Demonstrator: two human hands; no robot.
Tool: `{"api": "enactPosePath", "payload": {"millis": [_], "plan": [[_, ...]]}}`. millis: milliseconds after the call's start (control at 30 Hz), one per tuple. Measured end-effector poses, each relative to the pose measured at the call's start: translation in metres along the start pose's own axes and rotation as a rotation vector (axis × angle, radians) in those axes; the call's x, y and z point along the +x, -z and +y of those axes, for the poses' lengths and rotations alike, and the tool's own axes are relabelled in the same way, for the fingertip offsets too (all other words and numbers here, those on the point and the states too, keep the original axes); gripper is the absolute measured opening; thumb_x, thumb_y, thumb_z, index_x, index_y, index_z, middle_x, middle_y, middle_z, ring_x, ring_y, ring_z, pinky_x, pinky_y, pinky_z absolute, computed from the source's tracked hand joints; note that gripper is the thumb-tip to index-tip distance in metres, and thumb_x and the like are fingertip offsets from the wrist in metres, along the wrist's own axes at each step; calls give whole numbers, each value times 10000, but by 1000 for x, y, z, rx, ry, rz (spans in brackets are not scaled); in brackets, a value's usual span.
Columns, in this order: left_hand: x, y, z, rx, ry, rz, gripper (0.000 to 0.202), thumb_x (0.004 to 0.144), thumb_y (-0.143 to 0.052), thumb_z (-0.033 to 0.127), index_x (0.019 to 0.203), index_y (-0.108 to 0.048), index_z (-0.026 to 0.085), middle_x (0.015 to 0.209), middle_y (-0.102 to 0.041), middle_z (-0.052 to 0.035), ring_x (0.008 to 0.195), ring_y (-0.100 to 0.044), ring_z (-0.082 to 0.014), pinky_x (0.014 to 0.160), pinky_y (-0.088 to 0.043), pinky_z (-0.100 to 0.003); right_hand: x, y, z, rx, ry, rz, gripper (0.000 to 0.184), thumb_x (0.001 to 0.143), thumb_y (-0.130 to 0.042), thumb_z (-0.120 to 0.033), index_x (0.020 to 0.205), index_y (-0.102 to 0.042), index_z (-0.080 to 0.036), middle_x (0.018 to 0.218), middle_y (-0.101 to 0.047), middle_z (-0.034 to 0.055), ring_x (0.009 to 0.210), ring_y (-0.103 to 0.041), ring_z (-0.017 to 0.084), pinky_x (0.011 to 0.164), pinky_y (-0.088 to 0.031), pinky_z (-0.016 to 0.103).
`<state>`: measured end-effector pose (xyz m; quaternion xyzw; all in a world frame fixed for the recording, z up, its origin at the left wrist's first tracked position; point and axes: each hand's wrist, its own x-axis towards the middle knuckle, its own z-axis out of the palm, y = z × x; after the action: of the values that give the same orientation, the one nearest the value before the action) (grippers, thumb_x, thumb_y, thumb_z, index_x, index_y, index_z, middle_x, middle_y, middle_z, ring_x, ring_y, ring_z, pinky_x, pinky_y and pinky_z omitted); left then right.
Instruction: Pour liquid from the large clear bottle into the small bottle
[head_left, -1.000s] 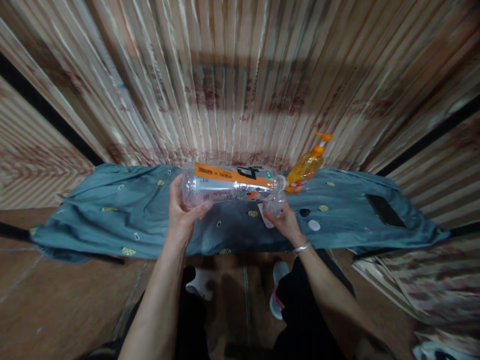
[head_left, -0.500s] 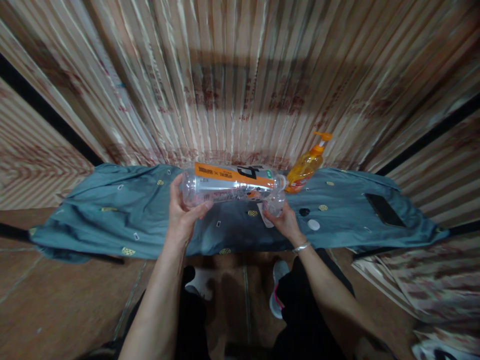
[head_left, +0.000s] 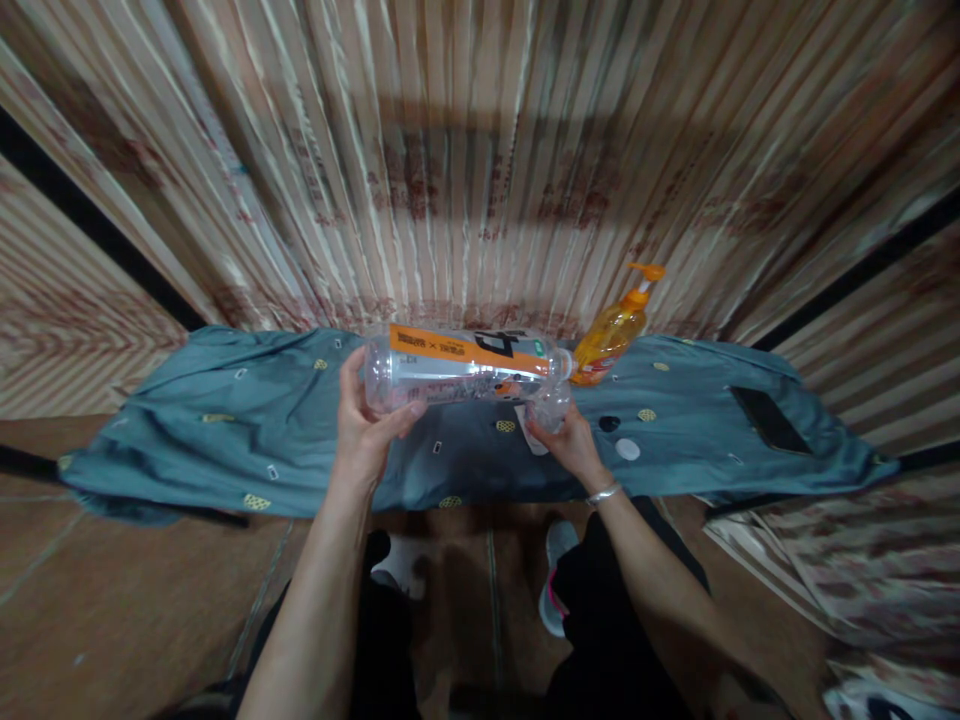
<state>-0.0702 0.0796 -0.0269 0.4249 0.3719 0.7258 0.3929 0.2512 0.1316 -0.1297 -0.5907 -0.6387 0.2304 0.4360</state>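
My left hand (head_left: 367,415) is wrapped round the base end of a large clear plastic bottle (head_left: 442,372) with an orange and silver label. The bottle is held nearly level above the cloth, its open mouth pointing right. Under that mouth, my right hand (head_left: 566,435) closes on a small clear plastic container (head_left: 551,402); its exact kind is hard to make out. Whether the bottle's mouth touches the container, I cannot tell. Just behind and to the right stands a pump bottle (head_left: 611,335) of orange-yellow liquid with an orange pump top.
A teal patterned cloth (head_left: 202,440) covers the narrow table. To the right lie a dark phone (head_left: 769,420), a white round disc (head_left: 628,450) and a small black round object (head_left: 609,424). A pale flat piece (head_left: 531,432) is partly behind my right hand. Pleated curtains (head_left: 465,150) hang behind.
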Motion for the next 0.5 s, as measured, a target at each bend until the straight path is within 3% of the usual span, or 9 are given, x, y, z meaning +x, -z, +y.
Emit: {"api": "enactPosePath", "payload": {"millis": [300, 500], "plan": [[0, -5, 5, -40, 13, 8, 904, 516, -1148, 273, 1272, -656, 331, 930, -680, 61, 536, -546, -73, 420, -358, -165, -1, -1, 0, -33, -15, 17, 781, 763, -917, -528, 1435, -705, -192, 1177, -927, 162, 1084, -907, 437, 924, -752, 553], [-1, -8, 9, -54, 17, 14, 914, 487, -1163, 274, 1241, -648, 321, 930, -680, 60, 525, -535, -64, 412, -351, -161, -1, 0, 1, -29, -20, 10, 788, 768, -908, -529, 1456, -701, -204, 1169, -925, 177, 1054, -908, 450, 912, -756, 589]]}}
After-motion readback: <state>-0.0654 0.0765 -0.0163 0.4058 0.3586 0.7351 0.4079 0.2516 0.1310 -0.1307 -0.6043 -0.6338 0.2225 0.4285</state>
